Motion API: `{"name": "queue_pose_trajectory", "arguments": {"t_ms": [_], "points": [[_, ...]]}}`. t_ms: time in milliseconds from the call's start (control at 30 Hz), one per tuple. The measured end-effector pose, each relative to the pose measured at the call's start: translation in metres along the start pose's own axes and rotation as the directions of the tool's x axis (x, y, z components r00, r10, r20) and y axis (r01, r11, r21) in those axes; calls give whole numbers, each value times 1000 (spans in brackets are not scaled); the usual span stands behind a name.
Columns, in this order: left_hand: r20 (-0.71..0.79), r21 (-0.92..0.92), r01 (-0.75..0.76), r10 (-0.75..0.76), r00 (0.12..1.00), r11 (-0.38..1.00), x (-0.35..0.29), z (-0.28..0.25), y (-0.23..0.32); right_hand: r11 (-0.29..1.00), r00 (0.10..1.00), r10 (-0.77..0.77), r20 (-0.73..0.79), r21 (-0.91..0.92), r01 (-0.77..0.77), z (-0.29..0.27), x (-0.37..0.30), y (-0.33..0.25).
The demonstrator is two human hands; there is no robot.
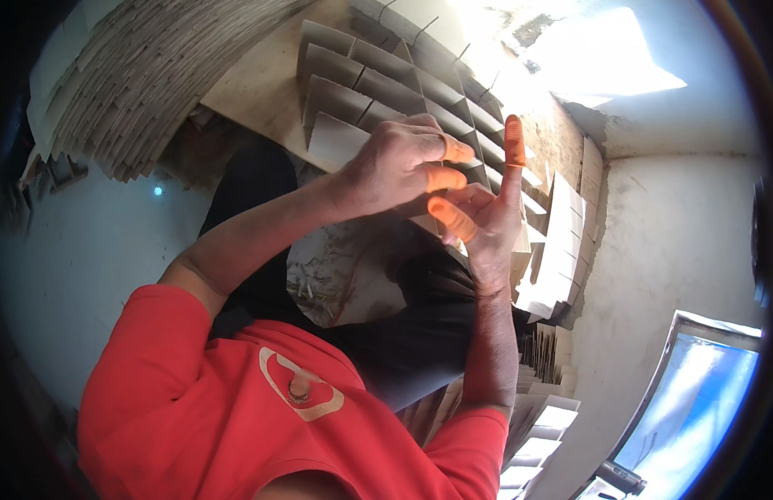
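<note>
My left hand (395, 167) hovers over the near edge of a cardboard divider grid (386, 87), its fingers bent. Orange finger cots cover its thumb and index finger, whose tips are apart with nothing visible between them. Close by on the right, my right hand (491, 218) points its index finger straight up. It too wears orange cots on thumb and index finger, while its other fingers curl in, partly hidden. Slotted grey-brown strips form the grid's open cells. Its near right part is hidden behind my hands.
A large stack of cardboard strips (165, 79) fills the upper left, beside a wooden board (253, 92) under the grid. More pale cardboard pieces (562, 242) stand at the right by the wall (678, 225). Further strips (537, 433) lie near my right elbow. My black-trousered legs (403, 342) are below.
</note>
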State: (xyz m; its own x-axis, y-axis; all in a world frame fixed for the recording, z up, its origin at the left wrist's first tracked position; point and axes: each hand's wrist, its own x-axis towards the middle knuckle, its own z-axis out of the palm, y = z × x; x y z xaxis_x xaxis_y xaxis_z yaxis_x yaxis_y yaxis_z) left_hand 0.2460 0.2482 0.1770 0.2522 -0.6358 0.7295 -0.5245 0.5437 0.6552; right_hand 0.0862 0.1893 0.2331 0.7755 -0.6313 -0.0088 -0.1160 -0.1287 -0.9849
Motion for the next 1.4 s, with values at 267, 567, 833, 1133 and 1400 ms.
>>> {"name": "queue_pose_trajectory", "arguments": {"t_ms": [267,567,833,1133,1400], "points": [[46,-425,308,-319,947,851,-8,23,17,633,977,-194,85,772,59,26,-27,10],[97,-511,462,-485,869,725,-43,14,43,226,945,-323,50,974,26,73,-69,16],[-81,-110,-71,62,995,991,-75,-5,46,923,1000,-9,-17,385,15,100,-88,5],[-127,-58,-235,226,966,970,-86,-18,72,575,957,-149,-250,-809,-121,92,-116,31],[-120,-126,-174,159,980,977,-105,-25,73,834,997,-4,-78,549,46,127,-110,16]]}}
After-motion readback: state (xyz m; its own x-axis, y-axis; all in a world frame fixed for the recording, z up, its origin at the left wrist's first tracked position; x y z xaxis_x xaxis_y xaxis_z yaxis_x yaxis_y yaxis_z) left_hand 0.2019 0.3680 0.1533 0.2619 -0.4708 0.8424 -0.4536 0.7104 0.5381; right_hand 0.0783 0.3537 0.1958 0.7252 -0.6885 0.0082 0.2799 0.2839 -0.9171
